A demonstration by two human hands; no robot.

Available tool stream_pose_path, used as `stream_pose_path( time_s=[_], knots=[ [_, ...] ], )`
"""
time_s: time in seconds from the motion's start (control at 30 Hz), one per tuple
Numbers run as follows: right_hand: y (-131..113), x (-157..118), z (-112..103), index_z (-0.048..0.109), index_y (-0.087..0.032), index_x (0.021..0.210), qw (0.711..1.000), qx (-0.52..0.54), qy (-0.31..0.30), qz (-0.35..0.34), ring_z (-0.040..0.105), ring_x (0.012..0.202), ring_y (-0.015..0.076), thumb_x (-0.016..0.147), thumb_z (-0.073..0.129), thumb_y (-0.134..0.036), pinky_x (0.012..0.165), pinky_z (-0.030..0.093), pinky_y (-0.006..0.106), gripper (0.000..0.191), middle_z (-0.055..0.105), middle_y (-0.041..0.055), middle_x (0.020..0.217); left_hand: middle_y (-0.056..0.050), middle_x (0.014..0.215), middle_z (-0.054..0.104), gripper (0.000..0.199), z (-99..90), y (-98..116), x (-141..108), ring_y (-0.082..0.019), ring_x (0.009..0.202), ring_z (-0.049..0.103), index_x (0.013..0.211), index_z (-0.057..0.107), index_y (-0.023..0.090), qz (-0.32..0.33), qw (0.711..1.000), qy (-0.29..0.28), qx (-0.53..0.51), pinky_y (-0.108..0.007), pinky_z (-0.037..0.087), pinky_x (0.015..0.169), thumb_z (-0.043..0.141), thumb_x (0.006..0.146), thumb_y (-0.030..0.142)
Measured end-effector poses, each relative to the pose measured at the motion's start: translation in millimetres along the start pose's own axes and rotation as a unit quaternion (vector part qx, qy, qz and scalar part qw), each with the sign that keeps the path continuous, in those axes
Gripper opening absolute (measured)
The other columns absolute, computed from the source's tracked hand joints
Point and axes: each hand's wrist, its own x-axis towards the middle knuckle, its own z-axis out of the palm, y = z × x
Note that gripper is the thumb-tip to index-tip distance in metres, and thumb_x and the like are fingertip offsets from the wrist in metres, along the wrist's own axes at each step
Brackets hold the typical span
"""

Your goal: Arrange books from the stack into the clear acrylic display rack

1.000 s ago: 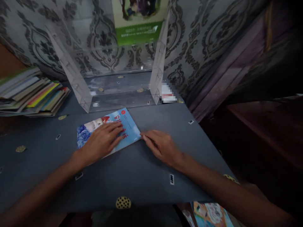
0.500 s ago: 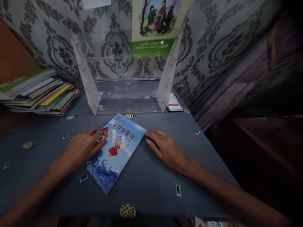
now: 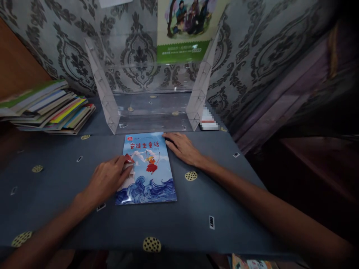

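Observation:
A thin picture book [image 3: 151,186] with a light blue cover, red Chinese characters and dark blue painted waves lies flat on the table. My left hand [image 3: 109,173] rests at its left edge, with thumb and fingertips laid on the cover and slightly apart. Stretched out at the book's top right corner, the fingers of my right hand [image 3: 182,147] touch the edge there. Neither hand lifts the book. Just behind it stands a clear acrylic tiered rack [image 3: 109,108].
At the back left is a leaning stack of books [image 3: 53,108]. A green and cream book [image 3: 182,52] stands upright on the rack's upper level. Beside the rack's right foot lies a small blurred white item [image 3: 209,121]. The table's right edge [image 3: 260,179] borders a dark area.
The book has turned counterclockwise from a slant to nearly straight. My right hand has moved up and left with its top right corner; my left hand has stayed at the left edge.

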Motion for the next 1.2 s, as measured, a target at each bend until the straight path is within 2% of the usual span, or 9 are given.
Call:
stream_pose_path(
  time_s=[0.2,0.27,0.33,0.4,0.47,0.73,0.83,1.0,1.2],
  knots=[
    [2.8,-3.3,4.5,0.059,-0.019,0.135,1.000,-0.010,0.005,-0.007,0.055,0.134,0.0281,0.105,0.038,-0.038,0.111,0.042,0.052,0.041,0.061,0.0126,0.142,-0.013,0.092,0.071,0.029,-5.5,10.4,-9.2,-0.030,0.081,0.070,0.101,0.067,0.015,0.016,0.994,0.036,0.100,-0.034,0.051,0.057,0.043,0.101,0.032],
    [2.4,-4.5,4.8,0.058,-0.018,0.136,1.000,-0.011,0.006,-0.012,0.055,0.134,0.0280,0.105,0.039,-0.039,0.112,0.041,0.052,0.042,0.061,0.0132,0.143,-0.014,0.096,0.071,0.032,-6.3,21.0,-17.2,-0.031,0.089,0.068,0.099,0.068,0.015,0.072,0.988,0.079,0.114,-0.036,0.054,0.061,0.042,0.102,0.034],
    [1.5,-5.1,4.5,0.058,-0.018,0.136,1.000,-0.010,0.007,-0.015,0.055,0.134,0.0276,0.105,0.039,-0.039,0.113,0.041,0.052,0.042,0.061,0.0128,0.143,-0.015,0.105,0.071,0.033,-3.3,34.1,-25.8,-0.031,0.098,0.066,0.104,0.067,0.015,0.166,0.976,0.119,0.077,-0.041,0.057,0.074,0.045,0.102,0.039],
    [-0.1,-5.7,4.1,0.058,-0.017,0.136,1.000,-0.011,0.007,-0.014,0.054,0.136,0.0276,0.105,0.039,-0.040,0.114,0.040,0.052,0.043,0.060,0.0134,0.145,-0.015,0.115,0.070,0.039,3.0,47.6,-32.7,-0.030,0.107,0.064,0.114,0.065,0.013,0.245,0.960,0.132,0.027,-0.044,0.056,0.088,0.049,0.100,0.046],
    [-2.5,-7.2,3.7,0.058,-0.015,0.137,1.000,-0.012,0.005,-0.009,0.052,0.137,0.0281,0.105,0.039,-0.040,0.115,0.039,0.051,0.045,0.058,0.0149,0.146,-0.017,0.124,0.068,0.045,10.4,59.1,-36.2,-0.031,0.115,0.061,0.123,0.062,0.011,0.279,0.951,0.130,0.008,-0.046,0.054,0.095,0.052,0.099,0.047],
    [-18.4,-33.3,2.7,0.058,-0.017,0.138,1.000,0.028,0.002,0.010,0.043,0.145,0.0277,0.105,0.038,-0.045,0.120,0.034,0.051,0.048,0.053,0.0124,0.151,-0.016,0.118,0.073,0.031,19.4,70.2,-29.0,-0.028,0.109,0.067,0.117,0.068,0.009,0.321,0.925,0.192,0.070,-0.040,0.056,0.088,0.050,0.101,0.029],
    [-30.6,-48.1,-1.4,0.058,-0.020,0.138,0.997,0.080,0.018,0.007,0.049,0.140,0.0251,0.106,0.034,-0.047,0.118,0.037,0.049,0.048,0.059,0.0103,0.146,-0.015,0.116,0.075,0.030,17.1,69.5,-28.6,-0.028,0.106,0.069,0.115,0.069,0.008,0.332,0.917,0.209,0.074,-0.039,0.057,0.087,0.051,0.101,0.028],
    [-53.5,-69.0,-12.3,0.064,-0.021,0.129,0.980,0.185,0.057,0.031,0.064,0.118,0.0217,0.107,0.033,-0.047,0.104,0.049,0.043,0.046,0.071,0.0086,0.126,-0.014,0.114,0.075,0.032,10.6,70.2,-27.9,-0.027,0.104,0.070,0.114,0.070,0.008,0.317,0.931,0.178,0.031,-0.039,0.060,0.085,0.048,0.102,0.029],
    [-68.3,-82.4,-20.8,0.066,-0.019,0.123,0.960,0.260,0.079,0.063,0.068,0.105,0.0200,0.106,0.035,-0.052,0.097,0.052,0.039,0.048,0.078,0.0065,0.105,-0.014,0.115,0.075,0.035,4.9,71.2,-27.8,-0.028,0.102,0.070,0.117,0.069,0.011,0.301,0.942,0.148,0.007,-0.042,0.061,0.080,0.041,0.104,0.028]
  ],
)
